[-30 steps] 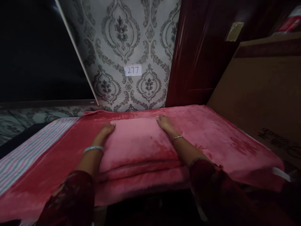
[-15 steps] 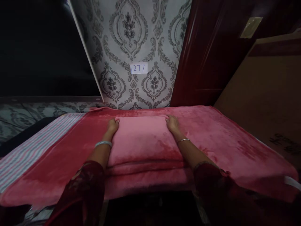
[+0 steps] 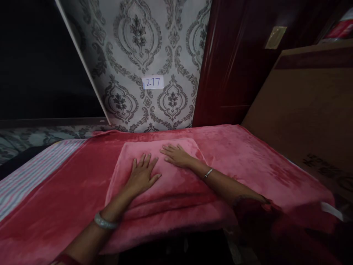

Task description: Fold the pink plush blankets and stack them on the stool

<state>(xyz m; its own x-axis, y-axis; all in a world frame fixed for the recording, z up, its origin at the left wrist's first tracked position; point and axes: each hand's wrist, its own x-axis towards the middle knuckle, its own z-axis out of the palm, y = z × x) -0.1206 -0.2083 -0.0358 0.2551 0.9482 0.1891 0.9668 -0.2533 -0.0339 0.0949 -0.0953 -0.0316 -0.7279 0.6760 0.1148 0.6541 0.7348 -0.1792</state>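
A pink plush blanket point(image 3: 171, 180) lies folded into a rough rectangle, its layers showing as creases along the near side. My left hand point(image 3: 143, 175) rests palm down on the left part of its top, fingers spread. Farther back and to the right, my right hand point(image 3: 178, 155) also lies flat on the fold with its fingers stretched out. Neither hand grips anything. Under the folded blanket spreads a larger red and pink plush cover point(image 3: 242, 158).
A striped cloth point(image 3: 41, 173) shows at the left beneath the plush cover. Behind are a dark television screen point(image 3: 46, 62), patterned wallpaper with a paper label point(image 3: 153, 82) reading 277, and a dark red wooden panel point(image 3: 228, 66). A large cardboard box point(image 3: 309, 110) stands at the right.
Both hands have let go of the folded blanket's far corners and moved inward onto its top, opening flat. The camera view has shifted slightly to the right.
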